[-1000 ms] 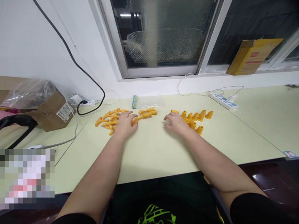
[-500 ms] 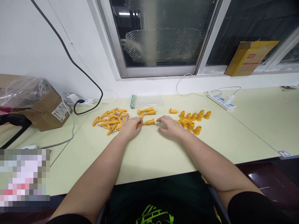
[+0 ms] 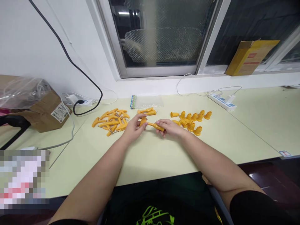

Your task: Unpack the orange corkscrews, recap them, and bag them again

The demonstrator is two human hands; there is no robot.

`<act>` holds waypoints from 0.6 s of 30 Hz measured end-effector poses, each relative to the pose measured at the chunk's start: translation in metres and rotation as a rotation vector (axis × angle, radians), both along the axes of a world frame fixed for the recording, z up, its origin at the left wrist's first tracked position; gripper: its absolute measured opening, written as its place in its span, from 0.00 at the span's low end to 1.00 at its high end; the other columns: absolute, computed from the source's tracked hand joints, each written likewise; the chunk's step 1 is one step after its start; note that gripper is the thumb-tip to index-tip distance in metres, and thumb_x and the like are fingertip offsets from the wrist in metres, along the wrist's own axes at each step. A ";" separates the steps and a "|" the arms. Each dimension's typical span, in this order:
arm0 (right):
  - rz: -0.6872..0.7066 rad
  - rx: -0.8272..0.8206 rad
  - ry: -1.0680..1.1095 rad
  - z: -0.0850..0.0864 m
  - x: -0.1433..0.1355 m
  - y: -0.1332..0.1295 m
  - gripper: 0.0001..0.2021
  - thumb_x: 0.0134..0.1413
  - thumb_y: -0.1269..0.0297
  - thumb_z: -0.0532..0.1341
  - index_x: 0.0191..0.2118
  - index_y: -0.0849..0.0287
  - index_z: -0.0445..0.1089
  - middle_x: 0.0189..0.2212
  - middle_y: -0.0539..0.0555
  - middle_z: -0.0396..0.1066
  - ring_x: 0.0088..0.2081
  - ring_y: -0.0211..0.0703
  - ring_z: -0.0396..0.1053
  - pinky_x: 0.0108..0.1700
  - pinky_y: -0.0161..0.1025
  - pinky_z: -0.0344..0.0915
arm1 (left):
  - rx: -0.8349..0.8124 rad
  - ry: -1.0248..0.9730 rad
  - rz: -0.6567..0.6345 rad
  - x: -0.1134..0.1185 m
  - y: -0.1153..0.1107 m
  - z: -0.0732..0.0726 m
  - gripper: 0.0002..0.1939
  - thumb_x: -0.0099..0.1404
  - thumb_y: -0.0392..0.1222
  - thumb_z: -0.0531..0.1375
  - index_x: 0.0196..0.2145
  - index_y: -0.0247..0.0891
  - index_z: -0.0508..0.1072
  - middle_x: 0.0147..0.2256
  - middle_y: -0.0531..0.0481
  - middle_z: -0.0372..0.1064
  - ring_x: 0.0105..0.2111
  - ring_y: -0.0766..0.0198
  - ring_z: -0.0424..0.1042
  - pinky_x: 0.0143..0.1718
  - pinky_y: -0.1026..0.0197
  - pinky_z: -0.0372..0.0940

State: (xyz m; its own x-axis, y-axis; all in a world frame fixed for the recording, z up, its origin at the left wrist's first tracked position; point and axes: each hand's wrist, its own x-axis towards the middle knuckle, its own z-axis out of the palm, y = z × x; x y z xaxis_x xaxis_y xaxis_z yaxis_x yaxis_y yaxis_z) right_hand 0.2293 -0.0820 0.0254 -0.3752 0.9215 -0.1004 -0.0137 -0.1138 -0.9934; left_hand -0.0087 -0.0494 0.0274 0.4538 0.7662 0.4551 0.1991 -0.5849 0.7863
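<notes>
Both hands hold one yellow T-handled plastic tool [image 3: 151,124] just above the table. My left hand [image 3: 135,126] is closed on its crossbar handle at the left end. Around its flared right end my right hand [image 3: 167,126] is closed, partly covering it. Left of my left hand lies a pile of yellow T-shaped handles [image 3: 112,120] with bead chains. Beyond the hands lie a few similar yellow tools [image 3: 147,111]. Right of my right hand are several yellow flared caps [image 3: 191,126], some upright and some on their sides.
A clear plastic bag [image 3: 150,102] with a colourful header lies near the wall. Power strips stand at left [image 3: 85,102] and right [image 3: 222,102], with cables. A cardboard box [image 3: 47,109] is at far left; a yellow carton [image 3: 252,57] leans on the window.
The yellow tool has been lifted off the table and tilted, its right end now nearer me. My right hand, open and apart before, has closed on that end.
</notes>
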 end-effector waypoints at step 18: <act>-0.058 0.663 -0.557 0.017 0.009 -0.013 0.10 0.65 0.62 0.62 0.49 0.56 0.71 0.48 0.56 0.75 0.47 0.47 0.70 0.49 0.43 0.65 | -0.289 0.020 0.324 -0.015 0.011 0.011 0.20 0.66 0.58 0.63 0.47 0.40 0.72 0.17 0.62 0.59 0.16 0.69 0.57 0.19 0.67 0.53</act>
